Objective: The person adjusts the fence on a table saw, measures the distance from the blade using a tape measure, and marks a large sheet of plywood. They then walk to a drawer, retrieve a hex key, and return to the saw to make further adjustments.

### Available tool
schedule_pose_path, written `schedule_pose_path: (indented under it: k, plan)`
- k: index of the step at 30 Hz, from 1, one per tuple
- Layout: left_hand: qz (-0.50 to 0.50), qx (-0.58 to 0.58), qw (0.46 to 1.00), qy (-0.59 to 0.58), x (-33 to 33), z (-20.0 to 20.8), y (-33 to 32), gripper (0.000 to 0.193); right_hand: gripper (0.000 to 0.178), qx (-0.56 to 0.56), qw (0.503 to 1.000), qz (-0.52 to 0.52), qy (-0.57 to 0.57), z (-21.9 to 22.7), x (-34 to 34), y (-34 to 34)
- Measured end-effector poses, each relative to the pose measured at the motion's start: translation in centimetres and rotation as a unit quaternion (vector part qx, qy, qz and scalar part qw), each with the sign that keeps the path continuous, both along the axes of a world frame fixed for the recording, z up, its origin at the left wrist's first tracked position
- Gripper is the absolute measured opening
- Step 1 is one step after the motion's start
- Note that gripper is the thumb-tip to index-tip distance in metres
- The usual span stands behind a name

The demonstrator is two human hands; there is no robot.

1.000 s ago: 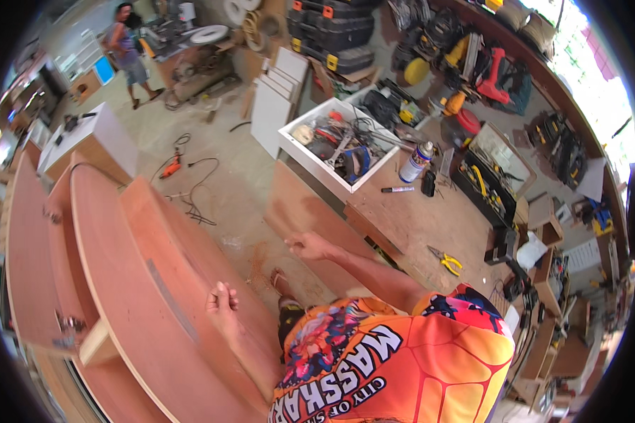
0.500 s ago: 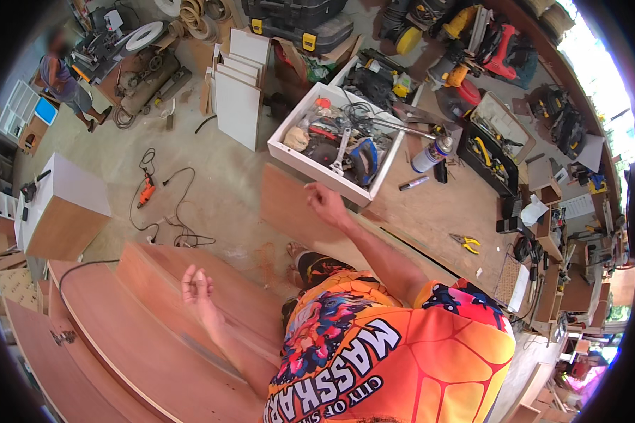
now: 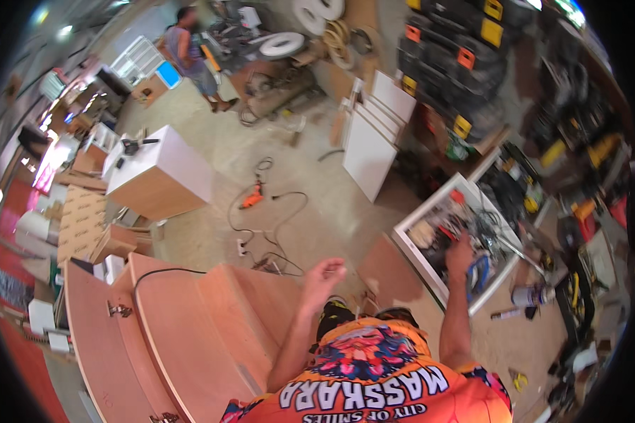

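My right hand (image 3: 460,254) reaches down into a white drawer-like box (image 3: 420,265) full of tools. Its fingers are blurred among the contents, close to a red-handled tool (image 3: 447,232), and I cannot make out any grip. A blue power tool (image 3: 478,273) lies beside that hand, with tangled dark cord (image 3: 488,224) farther in. My left hand (image 3: 324,276) hovers empty in front of my body, its fingers loosely bent and partly apart. Nearest to it is the curved edge of a reddish-brown wooden cabinet piece (image 3: 222,303).
An orange corded drill (image 3: 251,197) lies on the floor, its cable looping around. White panels (image 3: 371,156) lean beyond the box, near stacked black tool cases (image 3: 448,77). A spray can (image 3: 533,295) is on the bench at right. Another person (image 3: 190,56) stands far left.
My right hand has moved from in front of the box into it. My view has swung left, shifting the scene rightward. The left hand is still empty.
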State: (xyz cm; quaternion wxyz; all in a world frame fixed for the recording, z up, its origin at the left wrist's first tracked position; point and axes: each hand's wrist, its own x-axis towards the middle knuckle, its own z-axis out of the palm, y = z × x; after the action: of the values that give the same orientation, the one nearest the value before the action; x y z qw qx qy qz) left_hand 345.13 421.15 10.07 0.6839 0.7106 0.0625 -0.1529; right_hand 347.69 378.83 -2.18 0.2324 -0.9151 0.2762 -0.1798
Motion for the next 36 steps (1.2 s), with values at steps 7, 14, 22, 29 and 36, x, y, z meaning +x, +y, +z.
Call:
schedule_pose_path:
  k: [7,14,22,29,36]
  plan:
    - [-0.105,0.010,0.994,-0.034,9.3,0.3,-3.8,0.035,0.059,-0.050,0.972,-0.001,0.231,-0.4,4.1,-1.9]
    - [-0.281,0.003,0.960,-0.013,19.6,-0.6,-9.2,0.034,0.061,-0.065,0.967,-0.093,0.227,-0.7,5.2,-2.7]
    - [-0.409,-0.009,0.912,-0.024,32.9,-0.1,-11.2,0.025,0.056,0.052,0.962,-0.155,0.217,2.2,5.7,-1.6]
    - [-0.452,0.058,0.890,0.038,42.5,-2.0,-12.4,0.029,0.046,0.142,0.905,-0.376,-0.141,6.1,1.5,3.6]
    - [-0.665,-0.008,0.746,-0.029,35.5,-0.8,-21.6,0.038,0.048,0.361,0.820,-0.362,-0.258,10.3,1.9,13.7]
